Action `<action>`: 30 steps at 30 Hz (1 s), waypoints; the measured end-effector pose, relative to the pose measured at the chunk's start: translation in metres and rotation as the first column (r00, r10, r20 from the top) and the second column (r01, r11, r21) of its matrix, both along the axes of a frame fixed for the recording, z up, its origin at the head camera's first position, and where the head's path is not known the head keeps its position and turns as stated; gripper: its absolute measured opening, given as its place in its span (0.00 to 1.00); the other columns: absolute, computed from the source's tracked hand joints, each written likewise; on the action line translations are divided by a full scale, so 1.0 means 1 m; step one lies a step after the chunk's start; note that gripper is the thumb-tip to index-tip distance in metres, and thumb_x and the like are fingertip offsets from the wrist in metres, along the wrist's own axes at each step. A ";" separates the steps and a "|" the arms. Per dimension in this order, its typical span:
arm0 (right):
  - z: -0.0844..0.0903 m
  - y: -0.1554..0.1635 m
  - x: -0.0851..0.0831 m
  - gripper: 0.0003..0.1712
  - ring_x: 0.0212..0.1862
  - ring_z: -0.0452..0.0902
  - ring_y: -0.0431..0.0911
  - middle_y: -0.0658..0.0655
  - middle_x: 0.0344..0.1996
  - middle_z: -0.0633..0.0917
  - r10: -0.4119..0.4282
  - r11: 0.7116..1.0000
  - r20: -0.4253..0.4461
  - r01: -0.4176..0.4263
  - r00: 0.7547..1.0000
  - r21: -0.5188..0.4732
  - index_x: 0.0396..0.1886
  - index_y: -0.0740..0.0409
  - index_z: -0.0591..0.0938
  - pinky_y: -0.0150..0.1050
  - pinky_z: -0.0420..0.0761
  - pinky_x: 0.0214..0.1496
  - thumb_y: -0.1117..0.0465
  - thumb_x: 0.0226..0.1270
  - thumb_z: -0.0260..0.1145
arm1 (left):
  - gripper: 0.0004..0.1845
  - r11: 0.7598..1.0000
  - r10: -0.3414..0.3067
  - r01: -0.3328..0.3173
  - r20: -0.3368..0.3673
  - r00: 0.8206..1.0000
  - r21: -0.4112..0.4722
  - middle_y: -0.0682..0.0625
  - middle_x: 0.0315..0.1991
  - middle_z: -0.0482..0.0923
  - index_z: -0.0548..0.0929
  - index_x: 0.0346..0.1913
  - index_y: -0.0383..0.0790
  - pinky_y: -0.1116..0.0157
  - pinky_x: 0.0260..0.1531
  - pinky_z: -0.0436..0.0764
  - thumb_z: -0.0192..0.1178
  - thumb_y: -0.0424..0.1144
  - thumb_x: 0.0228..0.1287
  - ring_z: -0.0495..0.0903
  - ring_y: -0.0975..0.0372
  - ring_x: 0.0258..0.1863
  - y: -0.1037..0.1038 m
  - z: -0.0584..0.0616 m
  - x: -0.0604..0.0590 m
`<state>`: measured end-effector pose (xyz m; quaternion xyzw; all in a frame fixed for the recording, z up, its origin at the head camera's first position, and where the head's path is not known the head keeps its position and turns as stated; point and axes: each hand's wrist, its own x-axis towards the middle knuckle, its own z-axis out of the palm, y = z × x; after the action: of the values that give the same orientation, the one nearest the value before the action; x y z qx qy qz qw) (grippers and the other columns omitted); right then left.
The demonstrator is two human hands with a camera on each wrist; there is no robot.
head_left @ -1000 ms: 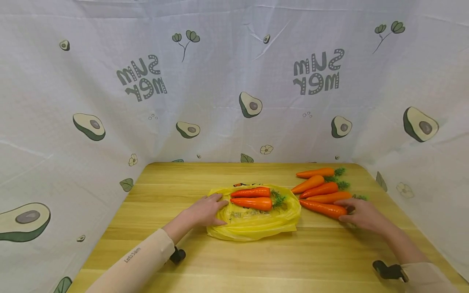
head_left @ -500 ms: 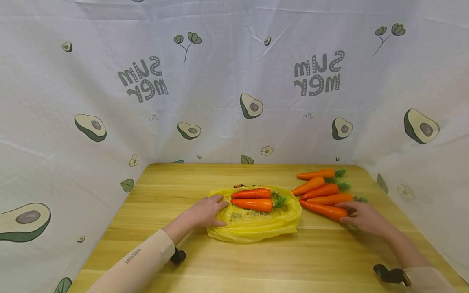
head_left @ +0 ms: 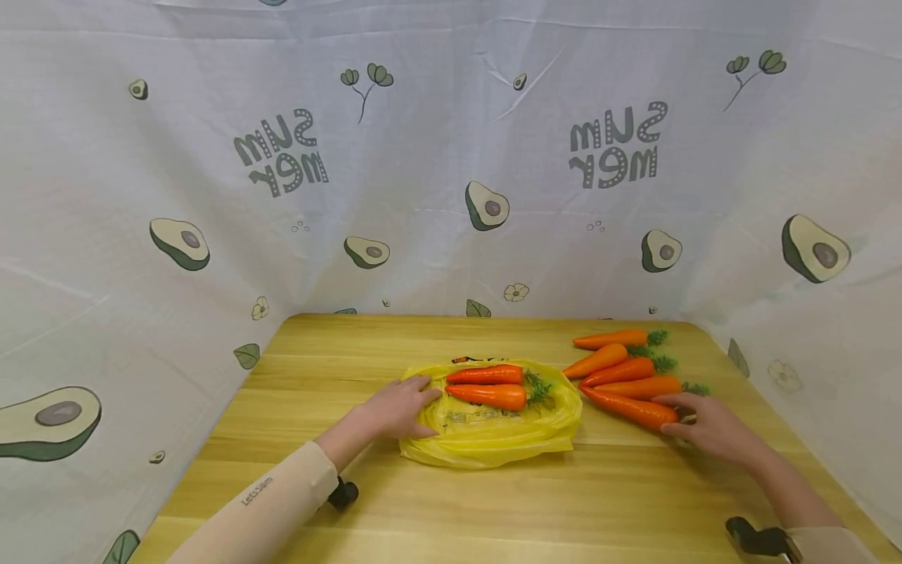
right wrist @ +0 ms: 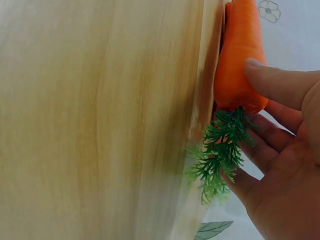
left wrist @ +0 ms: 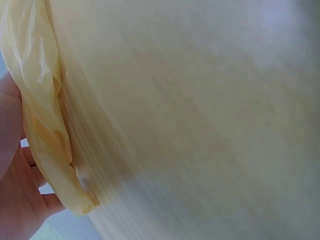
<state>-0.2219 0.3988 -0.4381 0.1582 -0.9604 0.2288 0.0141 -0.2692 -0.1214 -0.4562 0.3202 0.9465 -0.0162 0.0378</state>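
Head view – right hand: the right hand (head_left: 708, 427) closes thumb and fingers on the thick end of the nearest carrot (head_left: 623, 408), which lies on the wooden table (head_left: 493, 509) at the near edge of a loose pile of carrots (head_left: 620, 364) just beyond the grip.
Head view – left hand: the left hand (head_left: 398, 407) lies flat, fingers straight, pressing the edge of a yellow plastic bag (head_left: 493, 439); two bagged carrots (head_left: 489, 385) rest just past its fingertips.
Advice: likely best to lift by the firm orange shoulder rather than the leaves, and to keep the bag pinned flat so the film does not slide or fold shut.
Left wrist view: crinkled, translucent yellow film (left wrist: 42, 125) bunches against the palm (left wrist: 15, 200) – thin, limp, glossy stuff on smooth pale wood.
Right wrist view: the thumb (right wrist: 280, 82) sits on the carrot's (right wrist: 240, 55) blunt end, the fingers (right wrist: 260, 150) curl beneath – a narrow grip. The body is a smooth, slightly shiny cone; the feathery green top (right wrist: 220, 150) brushes the fingers and looks artificial.
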 end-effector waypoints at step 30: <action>0.027 -0.003 0.006 0.28 0.48 0.83 0.45 0.72 0.54 0.83 0.006 1.000 -0.054 -0.007 0.999 -0.020 0.60 0.67 0.81 0.45 0.87 0.43 0.59 0.63 0.74 | 0.42 1.000 0.010 -0.010 0.015 1.000 0.004 0.40 0.75 0.64 0.70 0.74 0.48 0.44 0.69 0.69 0.62 0.66 0.63 0.65 0.49 0.74 0.002 0.003 0.003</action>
<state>-0.2157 0.3963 -0.4110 0.1675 -0.9568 0.2342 0.0410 -0.2663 -0.1194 -0.4534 0.3157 0.9478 -0.0116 0.0445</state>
